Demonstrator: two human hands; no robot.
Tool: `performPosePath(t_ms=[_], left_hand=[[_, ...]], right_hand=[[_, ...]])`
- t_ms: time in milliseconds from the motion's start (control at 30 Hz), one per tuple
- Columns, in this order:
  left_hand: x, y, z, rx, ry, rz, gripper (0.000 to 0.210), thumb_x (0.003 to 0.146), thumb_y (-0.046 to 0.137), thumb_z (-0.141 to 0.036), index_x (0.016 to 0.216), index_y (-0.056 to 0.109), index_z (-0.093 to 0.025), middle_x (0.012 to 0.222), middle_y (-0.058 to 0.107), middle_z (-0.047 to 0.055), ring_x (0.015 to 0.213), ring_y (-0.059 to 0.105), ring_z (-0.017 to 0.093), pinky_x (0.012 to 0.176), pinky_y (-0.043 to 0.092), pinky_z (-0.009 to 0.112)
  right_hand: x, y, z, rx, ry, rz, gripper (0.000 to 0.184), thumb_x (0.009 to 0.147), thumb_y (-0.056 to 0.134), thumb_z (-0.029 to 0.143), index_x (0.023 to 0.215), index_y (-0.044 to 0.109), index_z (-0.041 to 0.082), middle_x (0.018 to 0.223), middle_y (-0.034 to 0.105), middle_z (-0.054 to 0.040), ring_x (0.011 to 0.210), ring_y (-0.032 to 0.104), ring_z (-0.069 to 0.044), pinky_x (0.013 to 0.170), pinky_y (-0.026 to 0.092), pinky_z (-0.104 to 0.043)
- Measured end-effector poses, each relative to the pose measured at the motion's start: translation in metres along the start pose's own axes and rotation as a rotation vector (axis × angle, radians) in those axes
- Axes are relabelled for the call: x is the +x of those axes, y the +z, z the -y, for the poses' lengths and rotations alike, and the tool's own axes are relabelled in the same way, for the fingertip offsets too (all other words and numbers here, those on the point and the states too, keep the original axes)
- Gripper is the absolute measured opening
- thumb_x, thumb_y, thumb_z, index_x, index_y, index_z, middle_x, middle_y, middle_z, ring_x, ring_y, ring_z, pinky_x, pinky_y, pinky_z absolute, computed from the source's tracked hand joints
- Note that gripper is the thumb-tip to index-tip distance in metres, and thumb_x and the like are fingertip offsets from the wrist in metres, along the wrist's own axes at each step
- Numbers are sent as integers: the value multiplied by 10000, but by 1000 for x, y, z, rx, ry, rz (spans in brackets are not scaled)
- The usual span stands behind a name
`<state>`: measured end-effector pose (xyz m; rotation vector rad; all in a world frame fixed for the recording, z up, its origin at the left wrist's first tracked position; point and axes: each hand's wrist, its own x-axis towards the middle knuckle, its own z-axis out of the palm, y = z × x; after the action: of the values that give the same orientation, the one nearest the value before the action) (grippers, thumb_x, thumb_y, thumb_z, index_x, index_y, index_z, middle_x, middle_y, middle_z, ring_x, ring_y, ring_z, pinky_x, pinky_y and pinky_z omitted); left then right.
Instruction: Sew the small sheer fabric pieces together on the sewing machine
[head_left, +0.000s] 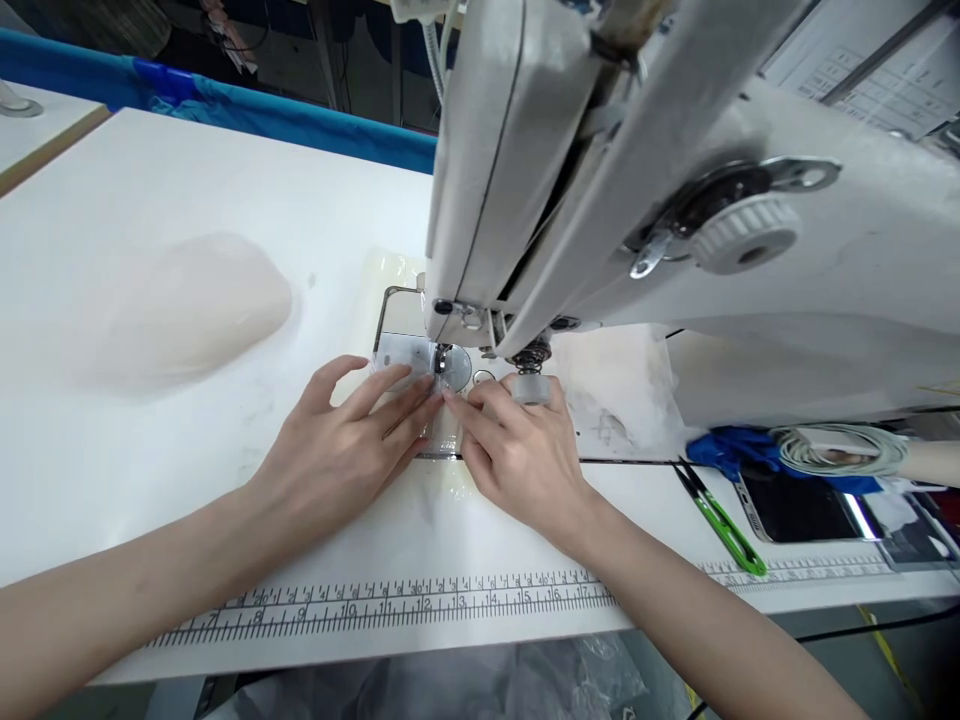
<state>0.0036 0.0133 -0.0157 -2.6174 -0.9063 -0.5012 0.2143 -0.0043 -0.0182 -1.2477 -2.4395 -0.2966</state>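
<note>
The flat, spread left hand (345, 440) and curled right hand (519, 450), its grip indiscernible, seemingly make a fine adjustment at the shiny metal plate (403, 349) beneath the bulky white sewing-machine head (484, 180), calling next for steadiness.

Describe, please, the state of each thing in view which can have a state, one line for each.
Left hand: palm down, fingers extended.
Right hand: fingers bent; any grip unclear.
Sewing machine: upright; running or stopped, cannot tell.
Green-handled snips: lying flat, blades apart.
Phone: lying flat, screen dark with a bright streak.
Cable: coiled.
Blue cloth: crumpled.
</note>
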Motion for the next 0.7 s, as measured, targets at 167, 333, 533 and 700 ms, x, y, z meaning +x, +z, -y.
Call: performPosePath(t_ms=[167, 333, 533, 700], left_hand=[[1, 1, 1, -12, -13, -5, 299, 998, 472, -214, 1272, 591, -197, 1251, 667, 63, 1154, 615, 251, 967, 385, 470], [4, 4, 2, -20, -23, -5, 307, 994, 478, -211, 1283, 584, -207, 1264, 659, 60, 1179, 603, 256, 978, 386, 487], [4, 4, 2, -60, -42, -13, 327, 982, 502, -204, 1298, 578, -234, 1254, 666, 54, 1179, 607, 257, 985, 396, 481], [4, 3, 1, -22, -23, -23, 303, 987, 488, -203, 1269, 597, -194, 1261, 659, 72, 1158, 619, 253, 980, 396, 473]], right_hand=[[2, 0, 1, -40, -10, 11, 283, 907, 467, 117, 1048, 711, 146, 895, 687, -57, 877, 557, -213, 789, 316, -380], [4, 0, 0, -73, -5, 17, 281, 898, 457, 94, 963, 724, 156, 894, 690, -68, 870, 569, -213, 781, 312, -372], [3, -1, -1, -103, -7, 36, 271, 904, 469, 96, 954, 726, 168, 902, 682, -75, 860, 565, -210, 796, 306, -372], [2, 0, -1, -124, -7, 42, 273, 897, 481, 95, 967, 728, 187, 874, 672, -67, 844, 557, -207, 802, 303, -366]])
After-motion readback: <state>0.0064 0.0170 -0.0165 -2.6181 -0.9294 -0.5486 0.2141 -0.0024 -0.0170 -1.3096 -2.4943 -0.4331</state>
